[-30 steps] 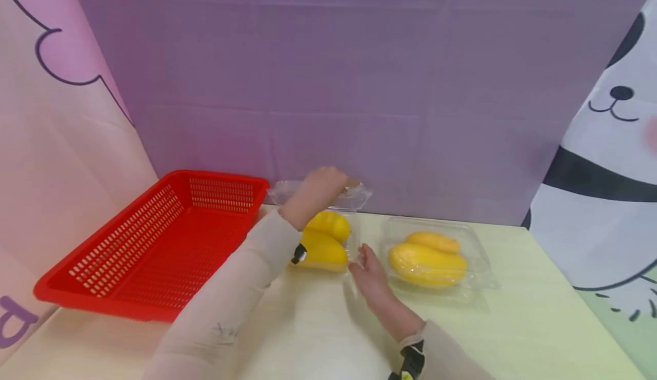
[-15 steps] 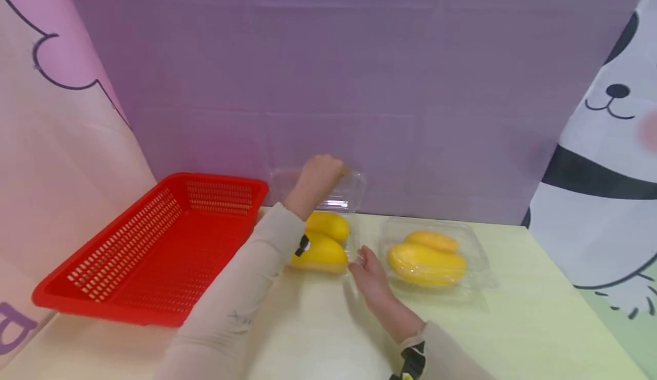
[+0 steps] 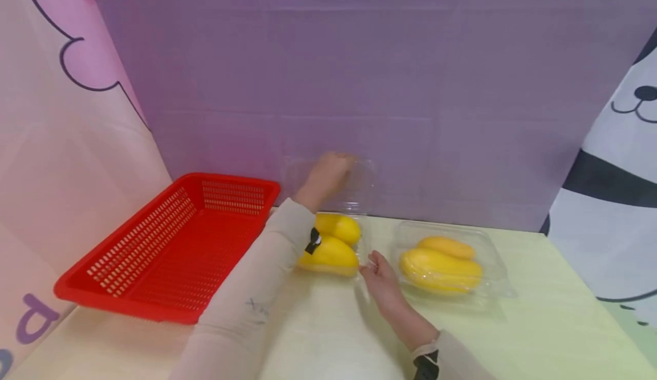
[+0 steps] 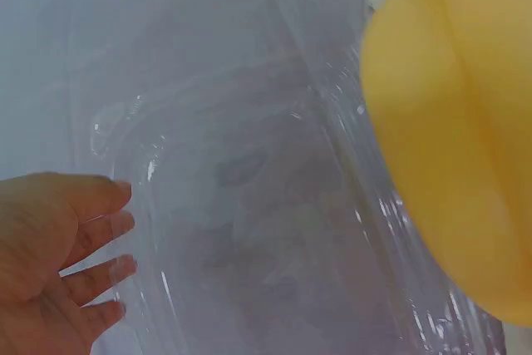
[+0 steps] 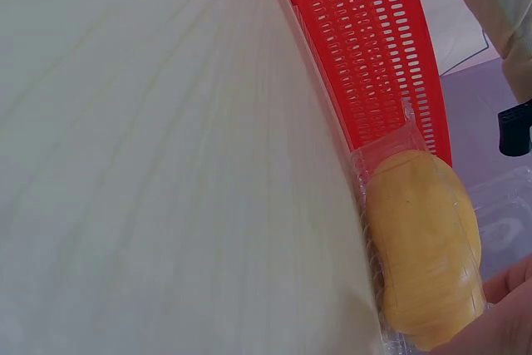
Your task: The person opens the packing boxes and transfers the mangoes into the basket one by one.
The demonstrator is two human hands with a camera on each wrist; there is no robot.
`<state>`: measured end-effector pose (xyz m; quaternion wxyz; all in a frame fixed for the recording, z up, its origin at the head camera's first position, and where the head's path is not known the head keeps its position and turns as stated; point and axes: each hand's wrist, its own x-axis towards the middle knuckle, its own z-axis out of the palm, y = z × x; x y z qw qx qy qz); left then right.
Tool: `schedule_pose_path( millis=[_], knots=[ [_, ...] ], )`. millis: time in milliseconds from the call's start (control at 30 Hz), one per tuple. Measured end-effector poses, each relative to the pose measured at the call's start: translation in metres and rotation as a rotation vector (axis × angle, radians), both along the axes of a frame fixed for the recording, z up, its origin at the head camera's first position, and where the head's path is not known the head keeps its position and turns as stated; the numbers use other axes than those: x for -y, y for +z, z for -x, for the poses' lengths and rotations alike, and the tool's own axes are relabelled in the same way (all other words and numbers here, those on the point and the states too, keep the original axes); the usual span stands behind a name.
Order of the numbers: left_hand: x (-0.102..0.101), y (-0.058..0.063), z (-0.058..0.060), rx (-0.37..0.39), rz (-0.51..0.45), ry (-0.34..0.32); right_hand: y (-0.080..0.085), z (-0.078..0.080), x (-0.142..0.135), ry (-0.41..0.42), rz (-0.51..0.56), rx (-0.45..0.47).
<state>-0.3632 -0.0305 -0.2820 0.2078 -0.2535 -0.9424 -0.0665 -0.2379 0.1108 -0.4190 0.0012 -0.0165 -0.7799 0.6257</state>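
Note:
A clear plastic clamshell box (image 3: 365,242) with two yellow mango-like fruits (image 3: 328,254) in it stands mid-table, near the back. Its lid (image 3: 361,189) is raised almost upright before the purple backdrop. My left hand (image 3: 328,177) is at the lid's edge; in the left wrist view its fingers (image 4: 104,276) are spread nearly straight, tips against the lid (image 4: 249,230). At the box's right end my right hand (image 3: 382,283) holds the edge between thumb and fingers, seen partly in the right wrist view beside a fruit (image 5: 424,247). My left forearm hides the box's left side.
A second clear box (image 3: 495,266), lid down, holds two similar yellow fruits (image 3: 441,269) to the right of my right hand. A red perforated basket (image 3: 215,231) stands on the left, partly behind my left arm. The purple backdrop (image 3: 359,72) rises directly behind the table.
My left hand has moved up and back, and the lid has swung from tilted to nearly upright. The right hand stays at the box's right end. The head view has shifted slightly.

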Motion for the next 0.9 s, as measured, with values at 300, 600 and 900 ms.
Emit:
schedule_pose_path(
  millis=[300,600,900],
  knots=[
    [0.007,-0.009,0.013,0.01,-0.013,0.121,-0.001,-0.001,0.001,0.004,0.013,0.03],
    [0.015,-0.011,0.017,0.106,0.021,0.162,0.001,-0.002,0.001,0.009,-0.002,0.034],
    [0.023,-0.003,0.013,0.15,0.0,0.085,0.002,0.002,0.002,0.02,-0.011,0.03]
  ],
)
